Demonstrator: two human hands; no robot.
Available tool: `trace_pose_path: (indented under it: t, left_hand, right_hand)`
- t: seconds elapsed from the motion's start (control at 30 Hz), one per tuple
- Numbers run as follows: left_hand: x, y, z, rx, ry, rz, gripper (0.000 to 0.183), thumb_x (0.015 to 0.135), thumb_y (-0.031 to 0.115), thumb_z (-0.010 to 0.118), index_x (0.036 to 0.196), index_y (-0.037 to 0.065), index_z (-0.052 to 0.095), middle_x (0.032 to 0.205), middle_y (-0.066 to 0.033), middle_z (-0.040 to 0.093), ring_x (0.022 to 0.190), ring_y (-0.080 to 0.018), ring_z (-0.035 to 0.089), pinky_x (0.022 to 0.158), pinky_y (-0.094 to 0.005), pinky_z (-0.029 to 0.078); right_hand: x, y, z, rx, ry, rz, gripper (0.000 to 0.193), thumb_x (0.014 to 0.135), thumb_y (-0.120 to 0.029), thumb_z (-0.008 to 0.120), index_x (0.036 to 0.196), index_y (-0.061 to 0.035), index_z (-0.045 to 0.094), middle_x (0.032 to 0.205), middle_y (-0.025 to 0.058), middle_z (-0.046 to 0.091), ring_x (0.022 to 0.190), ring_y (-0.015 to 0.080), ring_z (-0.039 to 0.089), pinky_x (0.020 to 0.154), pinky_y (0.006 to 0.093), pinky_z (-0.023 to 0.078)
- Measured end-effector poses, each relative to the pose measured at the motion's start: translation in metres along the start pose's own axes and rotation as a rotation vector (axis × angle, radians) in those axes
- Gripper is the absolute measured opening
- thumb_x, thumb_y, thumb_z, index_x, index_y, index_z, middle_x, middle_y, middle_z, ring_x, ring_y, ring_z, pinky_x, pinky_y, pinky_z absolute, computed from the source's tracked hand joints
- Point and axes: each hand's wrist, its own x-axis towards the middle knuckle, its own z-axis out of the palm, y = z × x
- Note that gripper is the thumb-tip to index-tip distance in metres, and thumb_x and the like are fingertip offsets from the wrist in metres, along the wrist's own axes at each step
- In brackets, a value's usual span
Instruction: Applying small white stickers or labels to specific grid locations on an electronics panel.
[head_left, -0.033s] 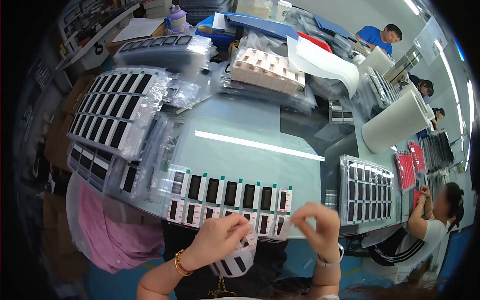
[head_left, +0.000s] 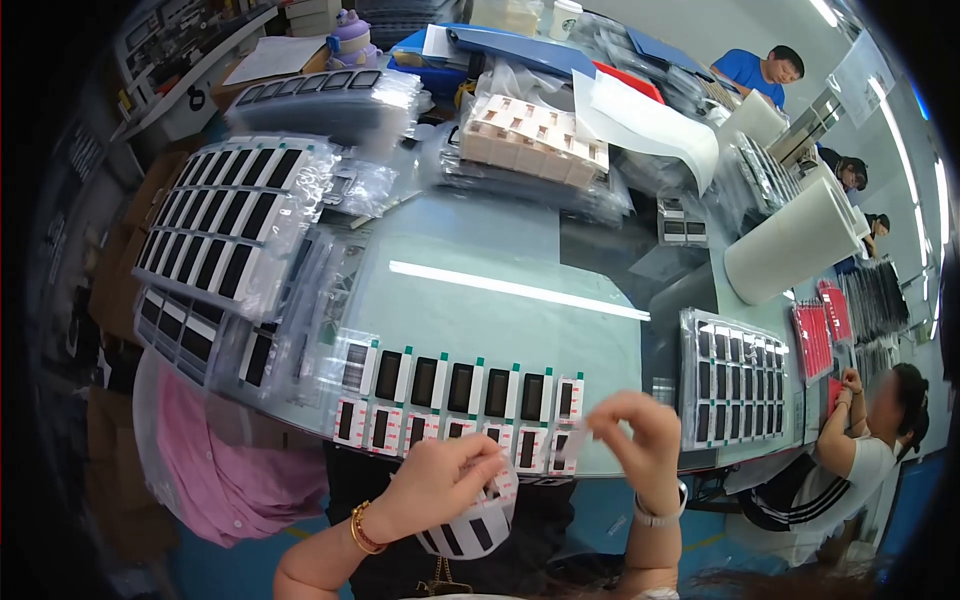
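My left hand (head_left: pixel 450 485) is closed on a curled white label strip (head_left: pixel 478 530) with black bars and red print, held in front of the table edge. My right hand (head_left: pixel 640 445) pinches a small translucent film piece (head_left: pixel 573 446) at the right end of the front row. Beside and behind the hands lie two rows: dark rectangular panels (head_left: pixel 462 387) with white side strips and green tabs, and nearer me, pieces with white-and-red frames (head_left: pixel 382 428) round dark centres. My left hand partly covers the front row. What lies under its fingers is hidden.
Clear trays of dark panels (head_left: pixel 225 215) are stacked at the left; another tray (head_left: pixel 735 380) lies at the right. Beige trays (head_left: pixel 535 140) and a big white roll (head_left: pixel 795 245) stand farther back. Pink cloth (head_left: pixel 230 460) hangs at the left edge. A co-worker (head_left: pixel 860 430) sits at the right.
My right hand has shifted slightly up, with the film piece at its fingertips. My left hand and the label strip have barely moved.
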Motion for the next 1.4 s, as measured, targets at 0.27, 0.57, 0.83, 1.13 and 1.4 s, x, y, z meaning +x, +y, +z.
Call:
trace_pose_path:
  t: [0.27,0.57,0.83,1.13,1.4]
  left_hand:
    - [0.004,-0.004,0.025,0.303,-0.004,0.206,0.013,0.097,0.020,0.065,0.096,0.008,0.070,0.069,-0.0104,0.068,0.058,-0.0285,0.067,0.051,-0.0364,0.050]
    - [0.012,-0.010,0.030,0.593,0.099,0.252,0.029,0.094,0.017,0.068,0.122,0.011,0.072,0.058,-0.0050,0.062,0.043,-0.0220,0.056,0.043,-0.0345,0.041]
    - [0.015,-0.012,0.032,0.639,0.108,0.266,0.033,0.092,0.018,0.070,0.125,0.010,0.071,0.056,-0.0047,0.061,0.043,-0.0205,0.056,0.042,-0.0345,0.041]
    - [0.015,-0.015,0.033,0.648,0.121,0.268,0.035,0.092,0.019,0.071,0.126,0.011,0.071,0.052,-0.0041,0.057,0.041,-0.0206,0.054,0.042,-0.0354,0.040]
    - [0.017,-0.011,0.031,0.750,0.099,0.264,0.041,0.091,0.019,0.071,0.131,0.013,0.068,0.049,-0.0025,0.053,0.040,-0.0207,0.053,0.041,-0.0358,0.039]
  right_hand:
    - [0.020,0.067,0.015,0.423,-0.069,0.422,0.011,0.099,-0.008,0.066,0.103,0.0012,0.069,0.083,0.0007,0.070,0.062,0.0023,0.055,0.054,0.0180,0.042]
    - [0.021,0.067,0.022,0.389,-0.062,0.450,0.008,0.098,-0.004,0.066,0.101,0.0026,0.069,0.081,0.0017,0.069,0.058,0.0030,0.054,0.051,0.0181,0.039]
    - [0.019,0.071,0.023,0.361,-0.075,0.438,0.008,0.098,-0.004,0.066,0.102,0.0019,0.069,0.082,0.0018,0.070,0.059,0.0024,0.054,0.051,0.0175,0.040]
    - [0.019,0.069,0.024,0.343,-0.084,0.442,0.008,0.098,-0.005,0.066,0.102,0.0009,0.070,0.083,0.0016,0.070,0.060,0.0018,0.054,0.052,0.0172,0.042]
    - [0.020,0.069,0.025,0.314,-0.062,0.426,0.011,0.098,-0.006,0.067,0.101,0.0029,0.071,0.076,0.0014,0.069,0.058,0.0024,0.056,0.052,0.0189,0.044]
